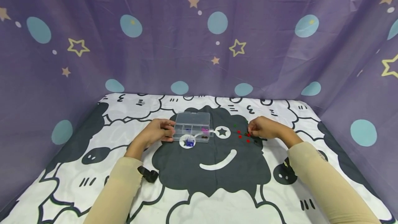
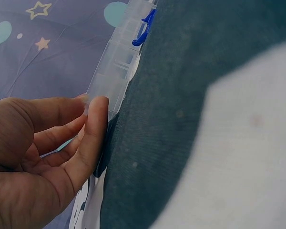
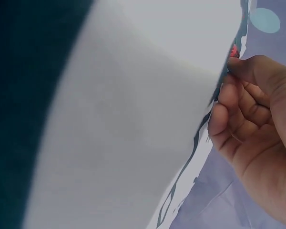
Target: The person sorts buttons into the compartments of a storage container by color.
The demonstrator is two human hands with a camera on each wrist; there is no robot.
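Note:
A clear plastic compartment box (image 1: 191, 134) lies on the cloth with its lid raised at the back. Small pink pieces (image 1: 205, 130) and dark brown ones sit in its right compartments. My left hand (image 1: 157, 132) grips the box's left end; thumb and fingertips meet that end wall in the left wrist view. A blue latch (image 2: 144, 29) shows along the box's front. At the right, my right hand (image 1: 262, 127) reaches down with bent fingers among scattered small pieces. Its fingertips are right at a red piece (image 3: 234, 50); whether they pinch one, I cannot tell.
Several small red pieces (image 1: 240, 137), a green piece (image 1: 235, 126) and a black piece (image 1: 255, 141) lie loose left of and below the right hand. A black object (image 1: 148, 174) is beside the left sleeve. Patterned bedding covers the surface; a purple curtain (image 1: 199, 44) stands behind.

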